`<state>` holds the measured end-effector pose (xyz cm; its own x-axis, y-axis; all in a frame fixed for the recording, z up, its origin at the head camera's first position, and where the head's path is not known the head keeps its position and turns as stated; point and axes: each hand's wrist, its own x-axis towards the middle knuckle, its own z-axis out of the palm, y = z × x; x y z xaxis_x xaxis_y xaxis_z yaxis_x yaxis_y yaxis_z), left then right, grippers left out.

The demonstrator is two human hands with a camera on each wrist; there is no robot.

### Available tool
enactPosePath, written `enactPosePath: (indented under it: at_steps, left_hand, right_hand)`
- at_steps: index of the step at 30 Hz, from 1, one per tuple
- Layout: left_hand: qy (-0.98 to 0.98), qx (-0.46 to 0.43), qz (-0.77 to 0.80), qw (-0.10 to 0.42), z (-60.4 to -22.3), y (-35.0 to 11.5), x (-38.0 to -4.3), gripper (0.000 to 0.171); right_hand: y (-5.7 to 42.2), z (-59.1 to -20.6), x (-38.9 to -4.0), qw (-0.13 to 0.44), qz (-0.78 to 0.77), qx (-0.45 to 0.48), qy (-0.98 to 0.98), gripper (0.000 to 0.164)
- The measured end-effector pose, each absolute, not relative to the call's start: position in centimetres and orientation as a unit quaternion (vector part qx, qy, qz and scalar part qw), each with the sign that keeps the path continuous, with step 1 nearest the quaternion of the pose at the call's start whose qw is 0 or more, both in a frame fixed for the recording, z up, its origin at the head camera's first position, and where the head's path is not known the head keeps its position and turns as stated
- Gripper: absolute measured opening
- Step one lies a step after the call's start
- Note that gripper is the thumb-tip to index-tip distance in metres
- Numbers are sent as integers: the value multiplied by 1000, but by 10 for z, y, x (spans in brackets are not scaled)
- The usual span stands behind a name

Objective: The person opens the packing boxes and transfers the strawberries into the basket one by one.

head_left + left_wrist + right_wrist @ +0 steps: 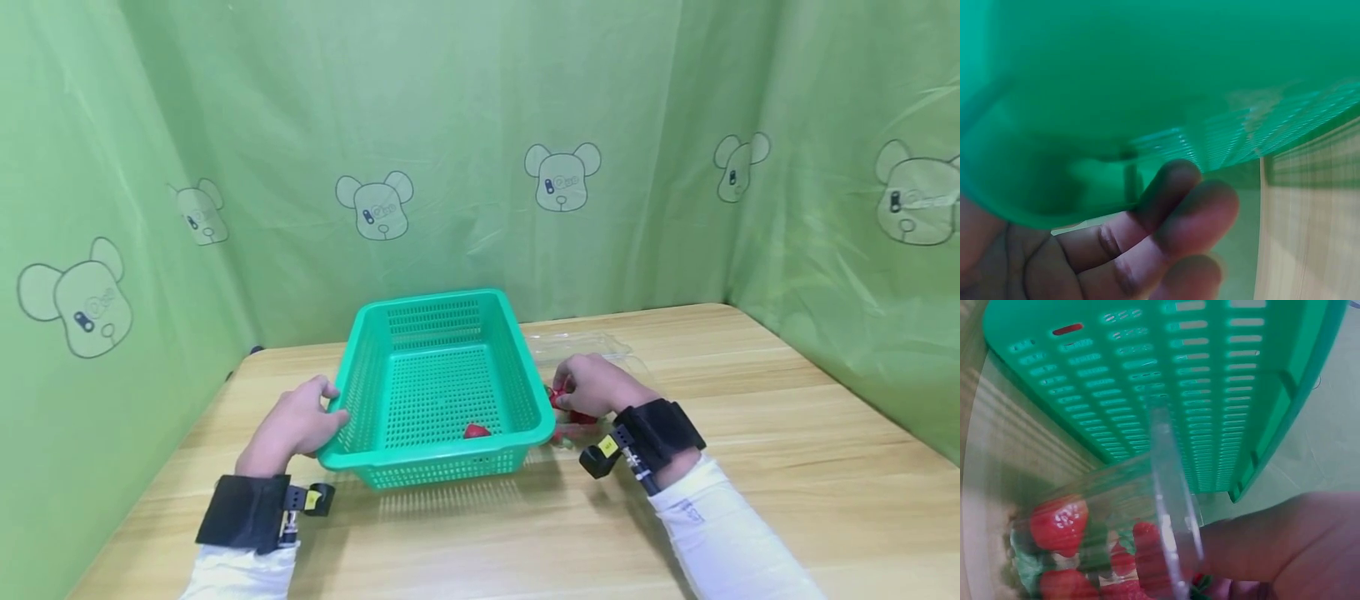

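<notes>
1. Strawberries (1059,525) lie in a clear container (1169,487) just beside the basket (442,454). The right hand (596,386) seems to pinch one there; squeezing too hard could bruise it.
2. Snagging the wrist or fingers on the thin container wall might tip it and spill the fruit.
3. The red fruit (476,431) inside the basket could roll if that is jolted.
4. The left hand (303,417), well apart, grips the basket's rim; pressing down there could tilt it off the surface (750,417).

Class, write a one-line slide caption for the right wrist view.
Ripe-red strawberries in a clear plastic container beside a green, slotted plastic basket.
</notes>
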<state>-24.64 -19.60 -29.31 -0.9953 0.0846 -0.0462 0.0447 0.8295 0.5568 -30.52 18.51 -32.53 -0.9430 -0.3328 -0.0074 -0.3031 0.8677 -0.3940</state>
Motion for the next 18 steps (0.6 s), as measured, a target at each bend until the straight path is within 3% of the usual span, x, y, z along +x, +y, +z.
enactPosePath:
  at_steps: [18]
  left_hand:
    - [954, 36, 298, 30, -294, -196, -246, 39]
  right_hand:
    - [184, -311, -300, 10, -216, -165, 962, 21]
